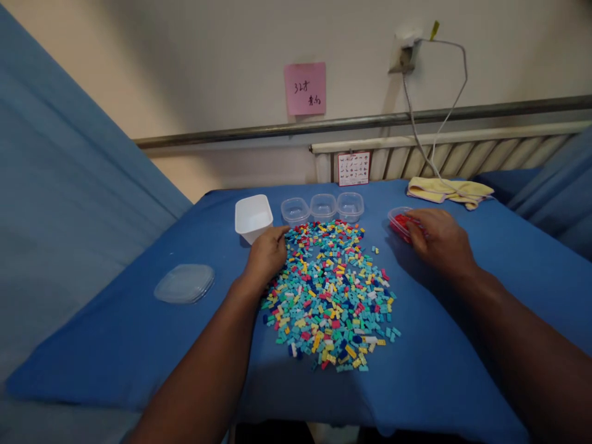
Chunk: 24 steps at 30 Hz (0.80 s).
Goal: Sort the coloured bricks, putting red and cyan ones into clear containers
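Small toy building bricks [330, 290] in blue, teal, yellow, pink, red and white lie in a wide, loose pile on the blue cloth. At the pile's upper left edge is my left hand [268, 254], its fingers drawn together at the bricks. Whatever they may pinch is hidden. My right hand [439, 237] grips the rim of a small clear plastic container [398, 213], thumb and fingers at its right side. Red bricks [400, 227] fill part of this container, which looks tilted. It is to the right of the pile.
Three clear containers [324, 207] stand in a row behind the pile, beside a white tub [253, 216]. Stacked clear lids [185, 283] lie at left. A yellow cloth [448, 190] rests at the back right, under a hanging cable [419, 139]. Blue curtains [60, 154] flank the table.
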Tool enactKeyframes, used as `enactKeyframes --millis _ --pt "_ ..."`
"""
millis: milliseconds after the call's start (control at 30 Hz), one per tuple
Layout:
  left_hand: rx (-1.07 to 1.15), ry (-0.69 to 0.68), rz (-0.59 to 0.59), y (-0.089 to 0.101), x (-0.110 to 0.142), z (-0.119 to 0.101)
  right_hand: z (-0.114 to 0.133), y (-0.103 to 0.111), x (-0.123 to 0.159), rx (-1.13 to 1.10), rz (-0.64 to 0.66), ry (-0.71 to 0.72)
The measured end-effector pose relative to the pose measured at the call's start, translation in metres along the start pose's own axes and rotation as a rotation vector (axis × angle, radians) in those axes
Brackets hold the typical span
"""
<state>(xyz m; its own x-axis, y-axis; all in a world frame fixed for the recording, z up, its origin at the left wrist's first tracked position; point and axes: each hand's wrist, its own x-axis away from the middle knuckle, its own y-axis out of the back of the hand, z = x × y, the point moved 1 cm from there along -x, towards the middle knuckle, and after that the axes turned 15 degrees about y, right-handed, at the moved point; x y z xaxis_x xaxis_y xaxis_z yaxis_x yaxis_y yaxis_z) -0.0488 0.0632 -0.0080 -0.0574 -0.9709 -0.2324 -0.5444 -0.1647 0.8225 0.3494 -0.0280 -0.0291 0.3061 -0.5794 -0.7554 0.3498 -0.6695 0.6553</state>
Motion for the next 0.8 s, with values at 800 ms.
enactKeyframes --millis 800 --pt "-0.026 -0.073 0.387 0.001 0.019 0.002 0.037 -0.049 0.011 -0.356 0.336 0.112"
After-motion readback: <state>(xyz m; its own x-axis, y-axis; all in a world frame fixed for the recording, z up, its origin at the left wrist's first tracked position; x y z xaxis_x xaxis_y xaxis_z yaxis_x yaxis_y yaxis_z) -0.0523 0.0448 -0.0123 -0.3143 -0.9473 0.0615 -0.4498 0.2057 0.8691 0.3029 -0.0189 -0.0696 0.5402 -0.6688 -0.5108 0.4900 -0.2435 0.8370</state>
